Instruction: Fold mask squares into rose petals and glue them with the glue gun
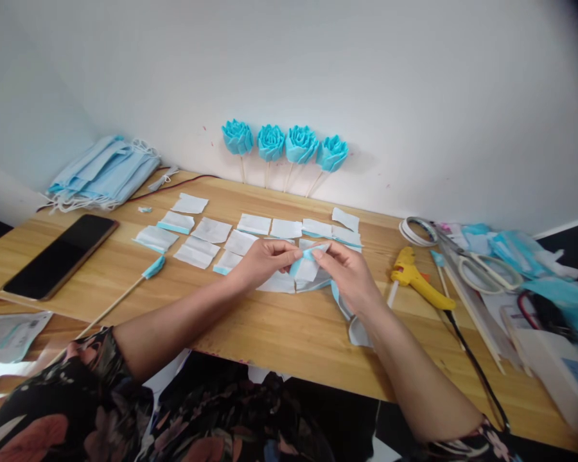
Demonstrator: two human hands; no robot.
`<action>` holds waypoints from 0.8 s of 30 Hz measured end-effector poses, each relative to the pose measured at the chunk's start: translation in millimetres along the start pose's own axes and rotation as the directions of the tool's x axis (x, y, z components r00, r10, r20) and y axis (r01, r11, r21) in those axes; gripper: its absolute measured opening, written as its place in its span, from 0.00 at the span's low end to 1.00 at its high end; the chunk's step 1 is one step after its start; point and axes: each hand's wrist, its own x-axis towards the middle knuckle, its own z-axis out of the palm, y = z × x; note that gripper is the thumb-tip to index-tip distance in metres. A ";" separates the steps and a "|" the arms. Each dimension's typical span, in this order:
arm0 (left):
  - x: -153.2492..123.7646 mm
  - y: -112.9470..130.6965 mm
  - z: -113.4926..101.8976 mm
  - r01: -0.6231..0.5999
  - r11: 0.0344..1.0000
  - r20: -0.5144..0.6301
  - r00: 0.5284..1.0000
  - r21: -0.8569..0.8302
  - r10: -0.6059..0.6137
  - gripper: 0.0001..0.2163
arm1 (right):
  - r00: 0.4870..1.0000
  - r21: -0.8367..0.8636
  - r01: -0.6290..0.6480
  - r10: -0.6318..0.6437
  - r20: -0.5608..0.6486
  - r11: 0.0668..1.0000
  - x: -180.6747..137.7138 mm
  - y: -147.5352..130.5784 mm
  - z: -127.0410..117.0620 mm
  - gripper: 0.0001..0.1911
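Note:
Between both hands is a small blue-and-white fabric piece point(306, 268), its upper edge partly blue and folded. My left hand point(264, 260) pinches its left side between thumb and forefinger. On the other side, my right hand point(343, 269) pinches the upper right corner, the thumb lying over it. Several cut white pieces with blue edges point(212, 230) lie in loose rows on the table around and behind the hands. To the left, a thin wooden stick point(118, 301) has a blue wrapped tip point(154, 266).
Blue flowers on sticks point(270, 142) lean against the wall. A mask stack point(106, 170) and phone point(60, 256) are at left. On the right lie a yellow glue gun point(419, 277) with its cord, tape rolls point(418, 231), scissors point(486, 271) and blue scraps point(520, 253).

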 end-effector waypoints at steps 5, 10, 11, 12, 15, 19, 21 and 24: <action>-1.2 1.0 2.6 0.008 1.000 0.015 1.000 0.007 -0.008 0.09 | 1.000 -0.090 0.022 -0.023 -0.010 0.996 -0.3 2.7 0.0 0.14; -3.0 5.1 4.8 0.015 0.999 0.042 0.999 0.032 -0.016 0.07 | 0.995 -0.165 0.097 -0.102 -0.021 0.981 -1.0 5.1 -0.3 0.15; -2.9 5.4 5.0 0.012 0.999 0.040 0.999 0.034 -0.014 0.06 | 0.994 -0.173 0.105 -0.110 -0.024 0.979 -1.0 4.6 -0.5 0.15; -2.7 5.3 5.0 0.010 0.999 0.038 0.999 0.033 -0.011 0.06 | 0.993 -0.176 0.106 -0.113 -0.028 0.979 -0.9 3.9 -0.7 0.16; -1.3 2.4 4.2 -0.004 1.000 0.014 1.000 0.005 0.004 0.06 | 0.994 -0.128 0.094 -0.100 -0.048 0.987 -0.1 1.8 -1.9 0.18; 0.8 -2.3 1.9 -0.038 0.996 -0.034 0.999 -0.086 0.035 0.08 | 0.996 -0.052 0.076 -0.078 -0.033 0.996 1.5 2.4 -3.5 0.18; 1.1 -2.7 1.2 -0.045 0.994 -0.042 0.998 -0.103 0.041 0.08 | 0.998 -0.072 0.061 -0.062 -0.013 0.996 1.9 4.5 -3.7 0.17; 0.5 -0.7 1.4 -0.044 0.997 -0.044 0.998 -0.064 0.041 0.12 | 0.998 -0.144 0.061 -0.061 0.005 0.988 1.4 6.7 -3.5 0.14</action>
